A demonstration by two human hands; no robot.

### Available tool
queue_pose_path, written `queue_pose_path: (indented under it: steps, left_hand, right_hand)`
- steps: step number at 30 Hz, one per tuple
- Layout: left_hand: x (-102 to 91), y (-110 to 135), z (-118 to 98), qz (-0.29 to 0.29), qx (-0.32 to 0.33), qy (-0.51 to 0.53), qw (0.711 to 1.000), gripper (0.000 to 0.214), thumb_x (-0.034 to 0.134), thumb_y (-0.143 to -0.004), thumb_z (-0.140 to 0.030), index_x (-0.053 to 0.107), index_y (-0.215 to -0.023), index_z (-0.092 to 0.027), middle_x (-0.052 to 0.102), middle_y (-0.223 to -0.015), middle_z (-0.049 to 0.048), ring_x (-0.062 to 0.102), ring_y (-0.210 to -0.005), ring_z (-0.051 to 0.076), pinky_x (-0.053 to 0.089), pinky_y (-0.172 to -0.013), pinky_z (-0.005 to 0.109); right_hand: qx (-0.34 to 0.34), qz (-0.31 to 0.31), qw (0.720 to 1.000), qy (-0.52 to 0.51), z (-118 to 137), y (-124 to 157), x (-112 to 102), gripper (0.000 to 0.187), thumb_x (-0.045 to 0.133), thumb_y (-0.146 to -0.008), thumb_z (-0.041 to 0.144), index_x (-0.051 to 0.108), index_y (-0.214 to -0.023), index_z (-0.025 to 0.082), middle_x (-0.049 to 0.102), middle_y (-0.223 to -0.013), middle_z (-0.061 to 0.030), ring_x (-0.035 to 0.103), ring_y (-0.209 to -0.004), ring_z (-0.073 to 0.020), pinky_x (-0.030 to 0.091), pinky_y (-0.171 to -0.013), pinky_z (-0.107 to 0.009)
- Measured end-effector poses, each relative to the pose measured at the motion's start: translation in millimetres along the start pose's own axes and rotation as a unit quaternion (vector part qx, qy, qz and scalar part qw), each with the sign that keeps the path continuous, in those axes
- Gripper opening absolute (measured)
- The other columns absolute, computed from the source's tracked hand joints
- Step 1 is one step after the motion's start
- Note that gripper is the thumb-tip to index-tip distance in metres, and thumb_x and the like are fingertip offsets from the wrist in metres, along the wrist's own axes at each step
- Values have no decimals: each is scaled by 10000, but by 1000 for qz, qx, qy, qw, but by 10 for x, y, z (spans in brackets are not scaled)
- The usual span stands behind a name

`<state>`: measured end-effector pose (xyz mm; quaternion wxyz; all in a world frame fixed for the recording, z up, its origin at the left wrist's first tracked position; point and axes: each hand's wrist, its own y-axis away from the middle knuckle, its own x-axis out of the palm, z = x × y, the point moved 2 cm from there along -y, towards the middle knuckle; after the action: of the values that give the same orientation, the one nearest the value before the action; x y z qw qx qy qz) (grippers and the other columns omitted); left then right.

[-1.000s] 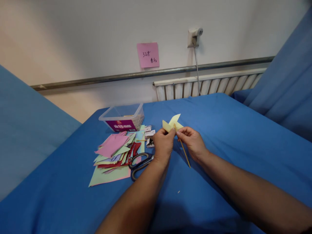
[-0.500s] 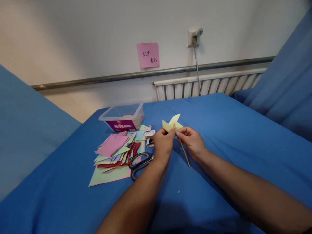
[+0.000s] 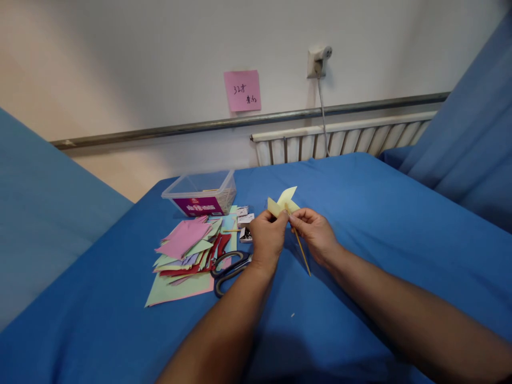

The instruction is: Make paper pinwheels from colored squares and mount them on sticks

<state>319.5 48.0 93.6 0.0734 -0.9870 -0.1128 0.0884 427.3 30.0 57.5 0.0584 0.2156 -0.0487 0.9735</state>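
A pale yellow paper pinwheel [image 3: 287,196] is between my two hands, above the middle of the blue-covered table. A thin wooden stick [image 3: 301,250] runs from its centre down and to the right. My left hand [image 3: 269,234] is closed on the pinwheel from the left, thumb near its centre. From the right, my right hand [image 3: 314,229] pinches close to where stick and paper meet. The fingertips hide the exact joint, and I cannot tell whether the right fingers hold paper, stick or both.
Left of my hands lie black-handled scissors [image 3: 230,266], a pile of coloured paper pieces [image 3: 186,240] and small white boxes [image 3: 246,220], one with dark bits inside. Behind the pile stands a clear plastic tub [image 3: 200,184]. A tiny white scrap [image 3: 293,314] lies in front.
The stick's lower end has swung very slightly to the left. Both hands keep their hold and place on the pinwheel.
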Motion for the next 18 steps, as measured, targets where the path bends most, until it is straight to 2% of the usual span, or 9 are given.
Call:
queue_pose_path:
  steps: [9, 18]
  left_hand:
    - [-3, 10, -19, 4, -9, 1, 1000, 224, 682, -611, -339, 682, -613, -115, 643, -579, 20, 524, -537, 127, 379, -517, 226]
    - [-10, 24, -56, 6, -2, 7, 1000, 175, 677, -615, -290, 702, -628, -118, 651, -582, 11, 551, -554, 136, 391, -536, 230]
  right_hand:
    - [-10, -15, 1000, 14, 62, 20, 26, 265, 771, -652, 387, 613, -679, 176, 575, -574, 34, 471, -531, -88, 344, -541, -242]
    - [-9, -27, 999, 24, 87, 17, 40, 263, 769, -646, 381, 603, -675, 178, 573, -567, 37, 477, -531, -89, 357, -540, -241]
